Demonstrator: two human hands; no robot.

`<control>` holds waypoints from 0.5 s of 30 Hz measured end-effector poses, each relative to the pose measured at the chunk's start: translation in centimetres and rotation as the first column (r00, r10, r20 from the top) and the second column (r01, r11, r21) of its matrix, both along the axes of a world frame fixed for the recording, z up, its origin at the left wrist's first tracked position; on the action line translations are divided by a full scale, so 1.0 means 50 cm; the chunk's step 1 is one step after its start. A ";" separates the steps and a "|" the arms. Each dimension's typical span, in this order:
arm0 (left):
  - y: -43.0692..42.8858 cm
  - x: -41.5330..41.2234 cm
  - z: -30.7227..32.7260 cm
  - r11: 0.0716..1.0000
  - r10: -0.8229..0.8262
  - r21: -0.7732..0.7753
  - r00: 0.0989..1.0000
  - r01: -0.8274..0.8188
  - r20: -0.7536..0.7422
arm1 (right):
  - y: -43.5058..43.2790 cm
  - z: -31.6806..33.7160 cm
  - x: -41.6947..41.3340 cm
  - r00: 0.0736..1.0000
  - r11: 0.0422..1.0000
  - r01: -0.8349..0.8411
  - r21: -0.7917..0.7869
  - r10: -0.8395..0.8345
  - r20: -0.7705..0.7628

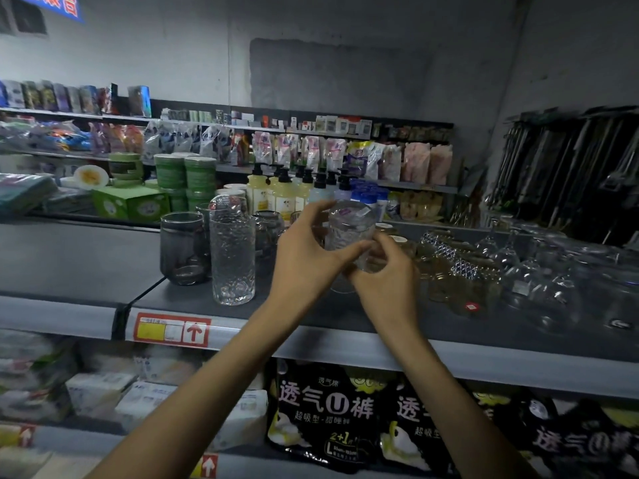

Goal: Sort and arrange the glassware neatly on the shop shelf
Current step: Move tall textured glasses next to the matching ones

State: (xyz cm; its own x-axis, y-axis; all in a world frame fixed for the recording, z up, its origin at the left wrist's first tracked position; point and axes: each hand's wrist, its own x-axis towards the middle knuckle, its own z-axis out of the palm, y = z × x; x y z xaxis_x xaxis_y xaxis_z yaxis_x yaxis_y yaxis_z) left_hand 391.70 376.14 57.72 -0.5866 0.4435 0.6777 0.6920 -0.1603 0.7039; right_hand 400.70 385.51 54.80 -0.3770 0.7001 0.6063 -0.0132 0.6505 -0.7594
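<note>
A clear textured glass (pixel 351 229) is held upside down above the grey shop shelf (pixel 311 305). My left hand (pixel 304 257) grips its left side with fingers curled over the top. My right hand (pixel 387 274) pinches its lower rim from the right. On the shelf to the left stand a tall textured glass (pixel 232 257) and a smoky grey tumbler (pixel 183 248), with more tumblers behind them. To the right lie amber glasses (pixel 460 274) and clear stemmed glasses (pixel 539 288).
Pump bottles (pixel 287 191) and green tubs (pixel 186 174) fill the shelf behind. Black diaper packs (pixel 328 413) and tissue packs (pixel 100 392) sit on the shelf below. A red and yellow price tag (pixel 172 330) marks the shelf's front edge. Dark hanging goods (pixel 570 167) are at the right.
</note>
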 end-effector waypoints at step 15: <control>0.074 -0.017 -0.079 0.981 -0.069 -0.159 0.971 0.107 0.229 | 0.094 -0.038 -0.096 0.993 0.993 0.030 -0.116 -0.016 0.118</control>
State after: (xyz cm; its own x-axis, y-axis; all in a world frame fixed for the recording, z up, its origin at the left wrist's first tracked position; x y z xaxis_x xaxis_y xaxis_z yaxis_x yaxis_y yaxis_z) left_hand 390.85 379.86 53.79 -0.6671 0.5968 0.4459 0.5042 -0.0788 0.8600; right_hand 395.91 390.23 52.92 -0.4237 0.7732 0.4719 0.0940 0.5556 -0.8261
